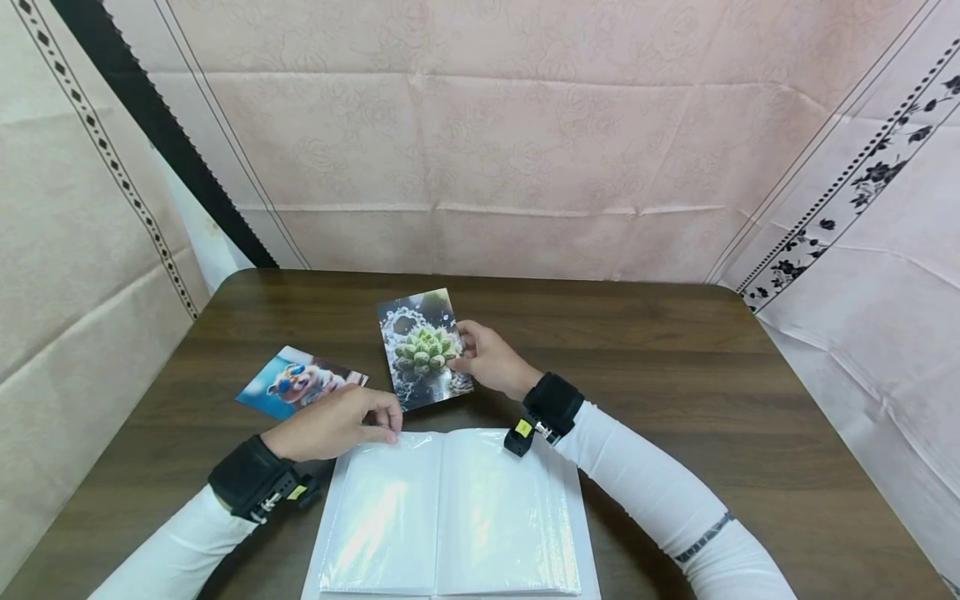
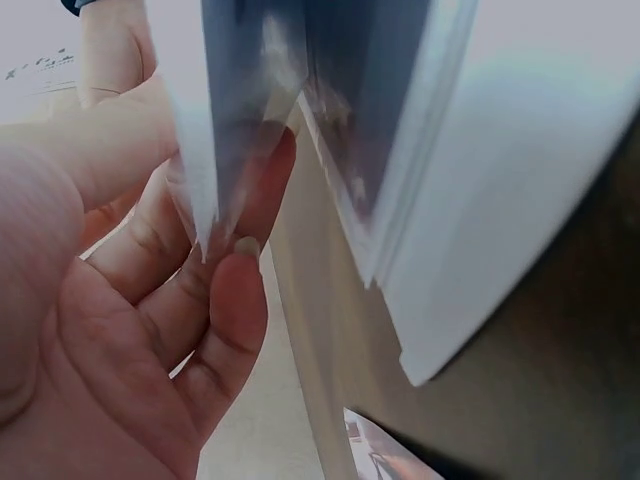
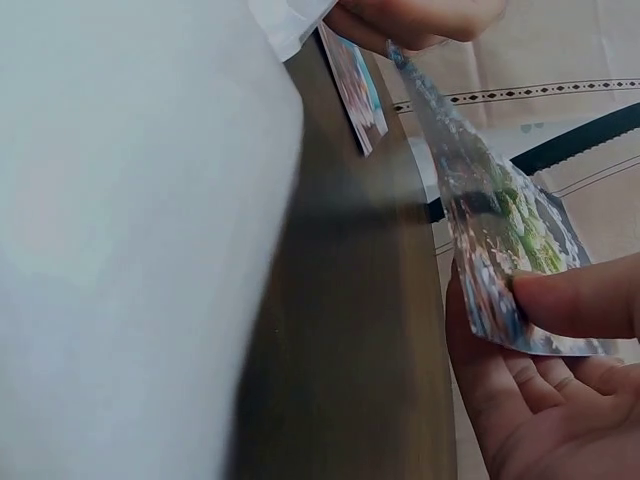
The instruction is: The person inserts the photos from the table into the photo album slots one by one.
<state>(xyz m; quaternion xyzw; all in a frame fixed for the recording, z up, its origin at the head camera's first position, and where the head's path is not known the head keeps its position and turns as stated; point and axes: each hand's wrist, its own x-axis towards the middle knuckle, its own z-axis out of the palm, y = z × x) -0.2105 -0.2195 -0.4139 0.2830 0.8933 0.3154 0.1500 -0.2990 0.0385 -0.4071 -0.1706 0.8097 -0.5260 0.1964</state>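
A photo of a green succulent [image 1: 416,321] is held just above the far edge of an opened photo album [image 1: 498,517]. My right hand [image 1: 492,360] pinches its right side, thumb on the printed face and fingers behind, as the right wrist view shows. At the top of the album's left page, my left hand [image 1: 341,423] pinches the clear sleeve page [image 2: 250,80] between thumb and fingers. The left wrist view shows that page lifted apart from the pages beneath. Partly behind my left hand lies a second photo [image 1: 300,379], of an animal wearing blue sunglasses.
The brown wooden table [image 1: 697,400] extends around the album on both sides. Pale patterned cloth [image 1: 525,167] hangs behind and beside it. A dark strip [image 1: 180,125] slants down at the back left.
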